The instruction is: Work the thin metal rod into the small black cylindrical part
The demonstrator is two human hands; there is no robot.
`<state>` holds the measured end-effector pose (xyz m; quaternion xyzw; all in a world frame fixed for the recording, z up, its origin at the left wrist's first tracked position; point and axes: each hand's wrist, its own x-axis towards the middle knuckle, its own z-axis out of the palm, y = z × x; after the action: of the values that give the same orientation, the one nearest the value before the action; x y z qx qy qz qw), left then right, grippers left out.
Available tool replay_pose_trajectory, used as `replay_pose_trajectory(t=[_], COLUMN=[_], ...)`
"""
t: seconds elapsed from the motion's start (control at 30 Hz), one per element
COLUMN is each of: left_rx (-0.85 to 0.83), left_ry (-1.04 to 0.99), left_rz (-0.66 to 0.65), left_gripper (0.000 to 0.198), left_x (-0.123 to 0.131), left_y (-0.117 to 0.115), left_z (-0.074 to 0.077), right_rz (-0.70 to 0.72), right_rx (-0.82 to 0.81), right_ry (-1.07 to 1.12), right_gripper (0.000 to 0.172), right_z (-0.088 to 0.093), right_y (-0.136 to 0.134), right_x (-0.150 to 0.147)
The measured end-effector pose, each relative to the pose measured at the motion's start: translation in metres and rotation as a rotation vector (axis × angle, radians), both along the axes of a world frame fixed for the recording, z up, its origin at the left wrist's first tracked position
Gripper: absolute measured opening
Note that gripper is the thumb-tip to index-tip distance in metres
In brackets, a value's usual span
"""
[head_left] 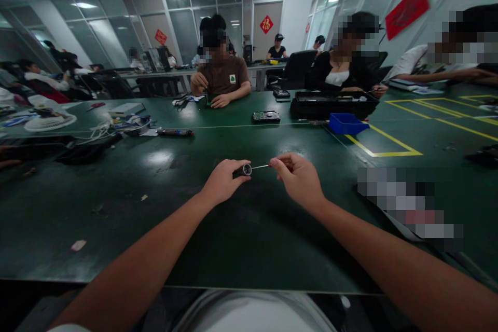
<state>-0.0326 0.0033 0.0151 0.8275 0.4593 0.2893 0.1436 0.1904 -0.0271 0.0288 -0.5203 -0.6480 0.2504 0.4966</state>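
Near the middle of the green table (233,238), my left hand (222,182) is closed on a small dark round part (246,169) with a pale rim, held between thumb and fingers. To its right, my right hand (298,174) pinches the reddish handle of a thin screwdriver (260,167). The metal shaft points left and its tip meets or nearly meets the rim of the round part; exact contact is too small to tell. Both hands are above the table surface.
Beyond my hands lie a circuit-board device (266,116), a blue bin (347,124), a long black housing (334,105) and a dark pen-like tool (175,133). Cables and a white fan grille (50,122) are at left. People sit across the table.
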Motion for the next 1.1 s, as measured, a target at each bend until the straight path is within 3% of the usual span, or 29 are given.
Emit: replay_pose_trajectory(t=[0.17, 0.33, 0.47, 0.7, 0.83, 0.93, 1.1], left_rx=[0.011, 0.025, 0.007, 0.014, -0.001, -0.011, 0.016], left_ry=[-0.008, -0.007, 0.007, -0.005, 0.004, 0.012, -0.021], left_rz=[0.036, 0.031, 0.016, 0.024, 0.006, -0.007, -0.018], left_gripper=[0.039, 0.040, 0.039, 0.040, 0.039, 0.039, 0.038], left_x=[-0.004, -0.005, -0.003, -0.004, -0.002, -0.001, -0.003], left_y=[0.003, 0.004, 0.003, 0.003, 0.003, 0.001, 0.001], left_z=[-0.002, -0.002, -0.001, -0.002, -0.002, -0.001, 0.002], right_rz=[0.120, 0.077, 0.059, 0.148, 0.125, 0.078, 0.111], right_rx=[0.046, -0.027, -0.018, -0.002, -0.027, -0.002, -0.068], right_ry=[-0.111, -0.155, -0.120, -0.007, -0.015, 0.072, 0.334], right_gripper=[0.018, 0.038, 0.033, 0.023, 0.031, 0.019, 0.022], right_z=[-0.002, -0.003, -0.010, -0.014, -0.010, -0.008, -0.009], right_y=[-0.002, 0.001, 0.007, 0.006, 0.003, 0.003, 0.009], right_x=[-0.001, -0.001, 0.000, 0.001, 0.000, -0.002, -0.003])
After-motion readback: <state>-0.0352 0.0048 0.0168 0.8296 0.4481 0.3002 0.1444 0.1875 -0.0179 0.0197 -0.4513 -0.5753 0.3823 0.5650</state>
